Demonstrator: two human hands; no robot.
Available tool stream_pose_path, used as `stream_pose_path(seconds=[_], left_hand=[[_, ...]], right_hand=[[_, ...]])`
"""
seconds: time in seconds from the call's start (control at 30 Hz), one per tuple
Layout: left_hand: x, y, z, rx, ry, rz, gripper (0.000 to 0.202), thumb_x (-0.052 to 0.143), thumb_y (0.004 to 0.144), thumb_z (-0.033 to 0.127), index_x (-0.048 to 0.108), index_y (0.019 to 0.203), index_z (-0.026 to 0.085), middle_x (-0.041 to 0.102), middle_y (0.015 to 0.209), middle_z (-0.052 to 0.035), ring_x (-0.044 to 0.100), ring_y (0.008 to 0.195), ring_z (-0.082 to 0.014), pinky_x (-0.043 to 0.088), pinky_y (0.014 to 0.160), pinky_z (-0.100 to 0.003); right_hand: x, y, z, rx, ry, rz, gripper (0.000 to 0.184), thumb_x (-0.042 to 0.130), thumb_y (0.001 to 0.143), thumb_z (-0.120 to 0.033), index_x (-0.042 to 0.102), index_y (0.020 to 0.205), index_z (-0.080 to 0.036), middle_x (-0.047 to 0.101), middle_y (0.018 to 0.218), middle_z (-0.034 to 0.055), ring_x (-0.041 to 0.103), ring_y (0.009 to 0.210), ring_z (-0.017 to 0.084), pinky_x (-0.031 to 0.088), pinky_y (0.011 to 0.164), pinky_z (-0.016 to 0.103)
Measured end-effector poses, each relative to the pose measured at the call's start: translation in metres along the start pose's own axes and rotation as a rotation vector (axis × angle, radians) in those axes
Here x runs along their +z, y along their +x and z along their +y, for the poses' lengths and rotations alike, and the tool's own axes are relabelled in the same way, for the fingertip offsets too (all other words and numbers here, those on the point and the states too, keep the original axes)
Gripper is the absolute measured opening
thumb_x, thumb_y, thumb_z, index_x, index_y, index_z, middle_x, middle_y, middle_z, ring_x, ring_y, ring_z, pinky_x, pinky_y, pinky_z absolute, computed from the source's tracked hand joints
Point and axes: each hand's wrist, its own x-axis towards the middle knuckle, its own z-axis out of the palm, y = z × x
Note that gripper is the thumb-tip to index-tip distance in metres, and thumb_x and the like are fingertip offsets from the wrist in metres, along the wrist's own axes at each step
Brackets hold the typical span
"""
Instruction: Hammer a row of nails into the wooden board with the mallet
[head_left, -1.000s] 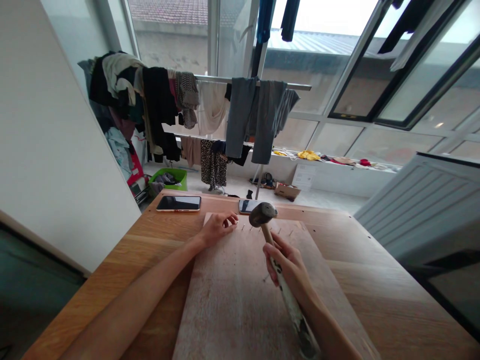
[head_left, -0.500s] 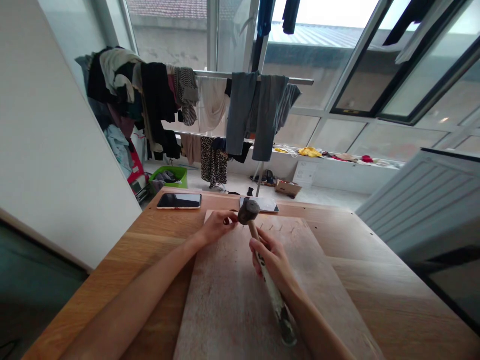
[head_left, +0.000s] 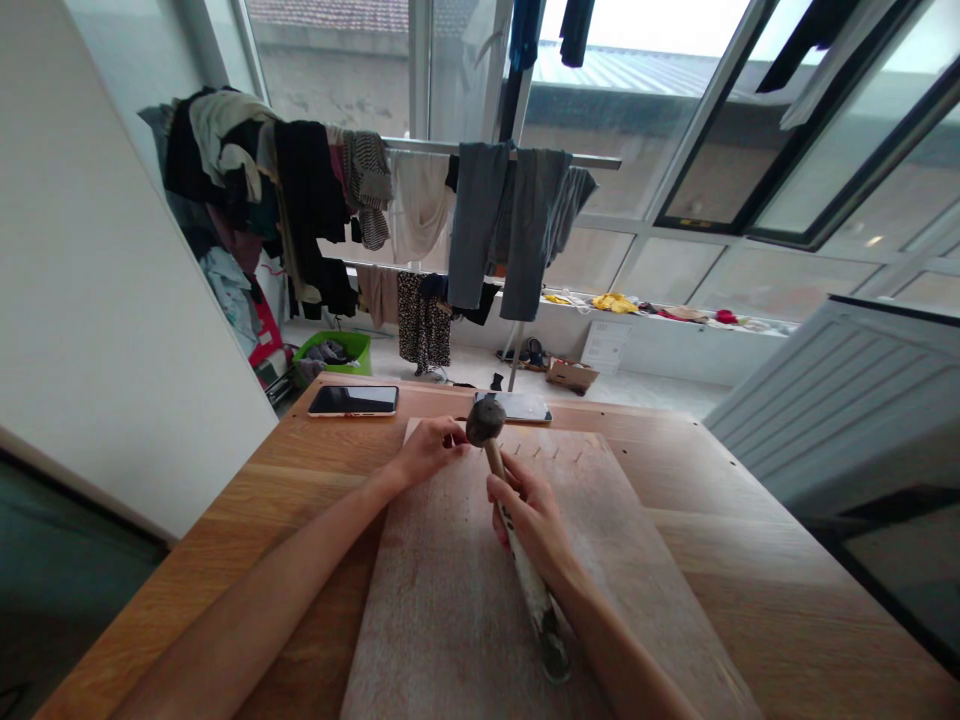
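My right hand is wrapped around the handle of a hammer, its dark head raised over the far part of a wooden board. The worn handle slants back toward me. Just left of the hammer head, my left hand rests at the board's far edge with thumb and fingertips pinched together. Whatever they pinch is too small to make out. Several thin nails stand in a row in the board, right of the hammer head, some of them leaning.
The board lies on a wooden table. Two phones, a dark one and a paler one, lie beyond the board. Behind the table stand a rack of clothes, a green basket and a cardboard box.
The view has shifted slightly. The hammer head has come a little closer to my left hand, and the handle's end has swung left. My left hand keeps its pinch at the board's far edge.
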Motion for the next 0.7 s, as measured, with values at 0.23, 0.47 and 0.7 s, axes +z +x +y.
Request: stream_pose_path(seconds=[0.23, 0.47, 0.7], left_hand=[[0.0, 0.0, 0.0, -0.009, 0.008, -0.001, 0.008, 0.064, 0.079, 0.015, 0.073, 0.081, 0.016, 0.066, 0.076, -0.0011, 0.057, 0.069, -0.0117, 0.045, 0.065, -0.022], [0.002, -0.001, 0.003, 0.001, 0.125, 0.057, 0.014, 0.071, 0.076, 0.018, 0.066, 0.088, 0.015, 0.059, 0.08, 0.0003, 0.052, 0.061, -0.0092, 0.043, 0.06, -0.022], [0.015, -0.01, 0.071, 0.434, 0.441, -0.154, 0.007, 0.055, 0.09, 0.013, 0.061, 0.09, 0.017, 0.063, 0.091, -0.0066, 0.059, 0.088, -0.0188, 0.048, 0.078, -0.03]], right_hand=[[0.001, -0.002, 0.001, 0.008, -0.013, 0.025, 0.038, 0.059, 0.085, -0.04, 0.06, 0.115, -0.017, 0.047, 0.069, -0.0075, 0.046, 0.033, 0.005, 0.034, 0.028, 0.017], [-0.013, -0.002, -0.01, -0.015, 0.04, 0.089, 0.029, 0.061, 0.084, -0.041, 0.06, 0.102, -0.019, 0.049, 0.065, -0.008, 0.043, 0.031, 0.005, 0.033, 0.026, 0.018], [-0.051, -0.004, -0.027, -0.135, 0.153, 0.365, 0.019, 0.06, 0.087, -0.039, 0.053, 0.081, -0.022, 0.046, 0.048, -0.0092, 0.037, 0.033, 0.006, 0.03, 0.031, 0.017]])
